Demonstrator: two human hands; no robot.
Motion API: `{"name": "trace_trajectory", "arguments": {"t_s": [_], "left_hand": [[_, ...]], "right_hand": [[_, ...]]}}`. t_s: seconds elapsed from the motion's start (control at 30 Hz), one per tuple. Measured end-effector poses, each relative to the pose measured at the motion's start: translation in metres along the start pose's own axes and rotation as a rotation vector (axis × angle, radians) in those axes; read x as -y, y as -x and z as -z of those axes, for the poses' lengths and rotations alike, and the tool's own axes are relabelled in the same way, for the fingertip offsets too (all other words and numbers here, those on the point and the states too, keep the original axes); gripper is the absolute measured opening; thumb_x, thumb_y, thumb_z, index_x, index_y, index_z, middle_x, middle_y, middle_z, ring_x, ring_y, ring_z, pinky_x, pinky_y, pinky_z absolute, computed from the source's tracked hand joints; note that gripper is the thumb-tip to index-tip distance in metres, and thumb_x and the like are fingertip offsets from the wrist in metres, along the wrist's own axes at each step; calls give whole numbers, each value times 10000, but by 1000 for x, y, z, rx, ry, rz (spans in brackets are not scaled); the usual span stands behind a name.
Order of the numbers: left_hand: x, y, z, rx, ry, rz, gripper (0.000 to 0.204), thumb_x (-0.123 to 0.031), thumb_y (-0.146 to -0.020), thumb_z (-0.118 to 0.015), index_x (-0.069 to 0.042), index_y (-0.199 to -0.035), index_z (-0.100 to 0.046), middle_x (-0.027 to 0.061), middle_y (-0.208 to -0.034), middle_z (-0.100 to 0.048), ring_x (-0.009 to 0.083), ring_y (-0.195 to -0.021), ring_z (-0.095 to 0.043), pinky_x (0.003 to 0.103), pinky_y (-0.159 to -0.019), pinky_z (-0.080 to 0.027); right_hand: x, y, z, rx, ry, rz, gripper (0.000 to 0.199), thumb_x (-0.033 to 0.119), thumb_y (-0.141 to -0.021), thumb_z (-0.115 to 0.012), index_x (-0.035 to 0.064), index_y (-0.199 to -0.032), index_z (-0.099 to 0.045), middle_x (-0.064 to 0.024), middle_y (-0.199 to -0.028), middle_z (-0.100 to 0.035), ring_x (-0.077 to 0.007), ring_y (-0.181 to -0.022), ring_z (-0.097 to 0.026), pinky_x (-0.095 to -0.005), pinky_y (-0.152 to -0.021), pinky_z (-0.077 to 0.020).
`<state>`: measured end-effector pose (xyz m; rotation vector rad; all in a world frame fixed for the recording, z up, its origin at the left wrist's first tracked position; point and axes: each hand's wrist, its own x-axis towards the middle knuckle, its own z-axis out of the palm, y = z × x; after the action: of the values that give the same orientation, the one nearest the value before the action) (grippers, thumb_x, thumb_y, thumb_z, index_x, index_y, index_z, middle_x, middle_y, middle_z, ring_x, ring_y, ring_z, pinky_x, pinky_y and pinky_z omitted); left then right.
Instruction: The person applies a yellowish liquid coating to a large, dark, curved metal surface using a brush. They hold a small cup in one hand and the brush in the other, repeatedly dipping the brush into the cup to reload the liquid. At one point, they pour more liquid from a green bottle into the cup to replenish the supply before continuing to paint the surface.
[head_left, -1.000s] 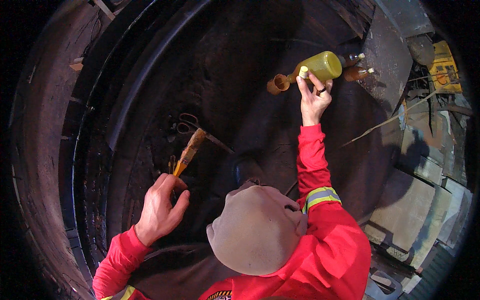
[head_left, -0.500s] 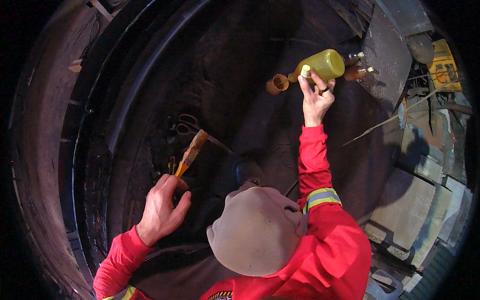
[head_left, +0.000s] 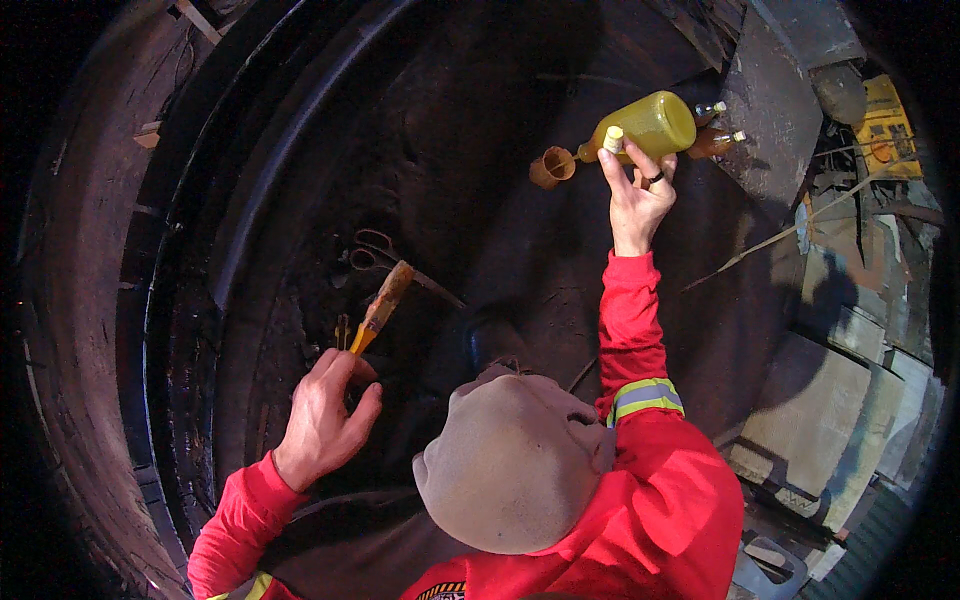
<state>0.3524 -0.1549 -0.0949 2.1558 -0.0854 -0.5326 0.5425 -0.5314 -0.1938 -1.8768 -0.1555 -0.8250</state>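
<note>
Bottle [head_left: 645, 122] tips toward cup [head_left: 549, 171]
Right fingers [head_left: 640, 156] clasp bottle and cap [head_left: 613, 139], left fingers [head_left: 338, 362] clasp brush [head_left: 386, 297]; overtilting could cause spillage

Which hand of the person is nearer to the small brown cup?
Right. The right hand is close to the small brown cup, to its right, holding a tilted yellow-green bottle. The left hand is farther, lower left in the picture, gripping a yellow-handled brush.

Room between cup [head_left: 547, 172] and brush [head_left: 387, 294] — scissors [head_left: 437, 287] intrude.
</note>
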Motion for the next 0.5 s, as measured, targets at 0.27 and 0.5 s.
{"name": "trace_trajectory", "arguments": {"t_s": [0.27, 0.5], "left_hand": [[-4, -2, 2, 8, -20, 7, 158, -94, -812, -655, 22, -908, -605, 185, -858, -583, 341, -746, -624, 403, -637, -501], [-3, -2, 0, 20, 15, 5, 160, -100, -825, -640, 27, -894, -572, 177, -843, -551, 314, -748, -577, 386, -672, -467]], "right_hand": [[6, -2, 2, 8, 7, 23, 292, -4, -735, -838, 31, -1004, -733, -88, -1222, -505, -229, -1114, -586, -362, -904, -533], [7, -10, 6, 35, 66, 102, 325, 36, -690, -878, 83, -986, -751, -88, -1205, -509, -244, -1103, -579, -370, -885, -539]]}}
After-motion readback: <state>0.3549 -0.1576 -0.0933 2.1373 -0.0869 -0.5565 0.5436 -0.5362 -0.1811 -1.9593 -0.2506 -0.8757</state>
